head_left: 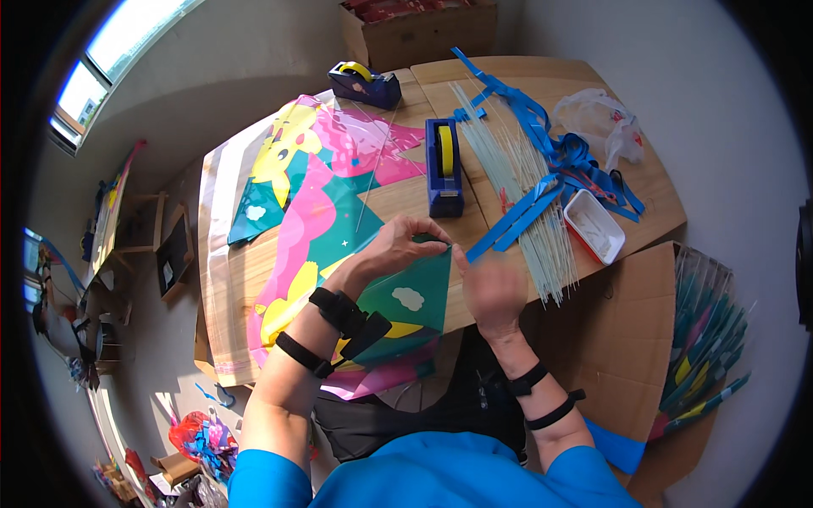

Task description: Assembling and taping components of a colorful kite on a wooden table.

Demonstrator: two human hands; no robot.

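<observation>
A kite sheet of thin printed plastic, in green, pink and yellow, lies over the table and hangs past its near edge. My left hand is closed, thumb and fingers pinching the kite sheet's green corner. Close beside that corner is my right hand, smeared by motion. One of its fingertips points up at the corner; whether it grips anything does not show. Thin pale rods lie in a loose bundle right of my hands. A blue tape dispenser with a yellow core stands beyond them.
Blue ribbon strips tangle across the rods. A small white tray and a clear plastic bag sit at the right. Another tape dispenser stands at the back. A cardboard box with rolled sheets is beside the table.
</observation>
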